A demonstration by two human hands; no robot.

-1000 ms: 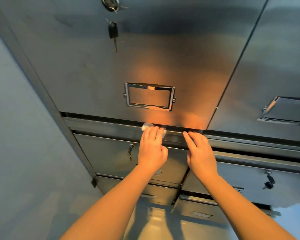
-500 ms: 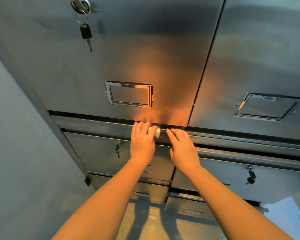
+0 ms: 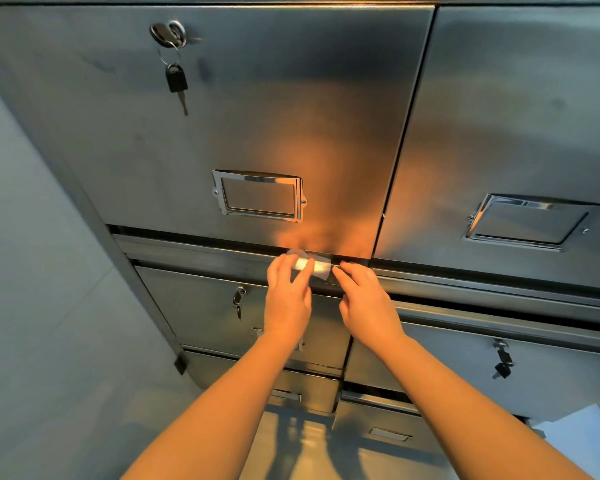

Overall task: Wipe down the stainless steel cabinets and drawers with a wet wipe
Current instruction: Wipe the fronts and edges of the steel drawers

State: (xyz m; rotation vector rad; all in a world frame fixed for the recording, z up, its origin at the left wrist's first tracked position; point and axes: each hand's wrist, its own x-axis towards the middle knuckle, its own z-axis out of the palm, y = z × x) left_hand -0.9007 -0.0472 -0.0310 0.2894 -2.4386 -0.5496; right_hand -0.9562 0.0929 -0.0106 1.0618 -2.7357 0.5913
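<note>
A white wet wipe (image 3: 310, 265) lies on the steel ledge (image 3: 194, 252) between the upper cabinet door (image 3: 257, 98) and the top left drawer (image 3: 201, 306). My left hand (image 3: 288, 303) presses the wipe onto the ledge with spread, fairly straight fingers. My right hand (image 3: 366, 303) is just to the right, its straight fingertips touching the wipe's right edge and the ledge. Both forearms reach up from the bottom of the view.
A key (image 3: 176, 81) hangs from the lock on the left door, above a chrome label holder (image 3: 258, 195). A second door (image 3: 516, 116) stands to the right. More keys (image 3: 503, 363) hang on the right drawer. White papers (image 3: 582, 434) lie at bottom right. A wall (image 3: 32, 271) flanks the left.
My left hand has slid the wipe to the right along the ledge, close to my right hand. More of the wipe now shows past my fingertips.
</note>
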